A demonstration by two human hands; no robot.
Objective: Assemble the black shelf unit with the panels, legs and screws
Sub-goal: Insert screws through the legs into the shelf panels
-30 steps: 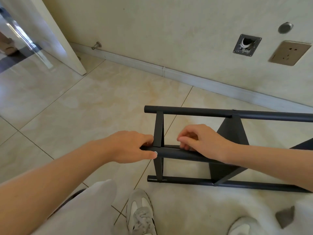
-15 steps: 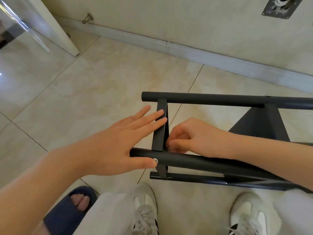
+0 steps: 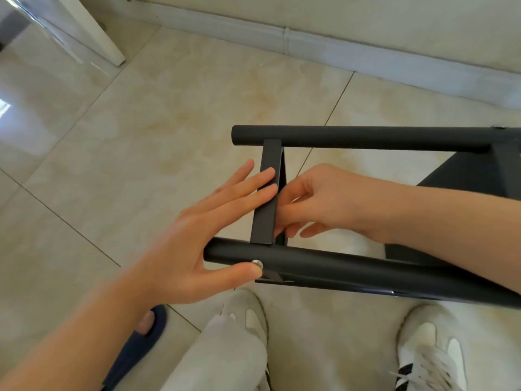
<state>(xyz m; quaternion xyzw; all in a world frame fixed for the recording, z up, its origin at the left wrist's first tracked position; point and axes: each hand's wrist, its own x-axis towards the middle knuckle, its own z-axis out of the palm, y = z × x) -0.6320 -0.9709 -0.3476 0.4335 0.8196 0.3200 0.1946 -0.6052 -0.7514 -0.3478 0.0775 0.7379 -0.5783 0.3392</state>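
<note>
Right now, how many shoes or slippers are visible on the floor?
3: one white sneaker at bottom centre, a second white sneaker at lower right, and a blue slipper at lower left. More may be out of frame.

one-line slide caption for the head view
Left hand rests flat on black metal shelf panel; right hand reaches behind it

The shelf frame point(image 3: 366, 138) is black, its screw point(image 3: 256, 263) silver, floor tiles point(image 3: 169, 122) veined beige.
</note>
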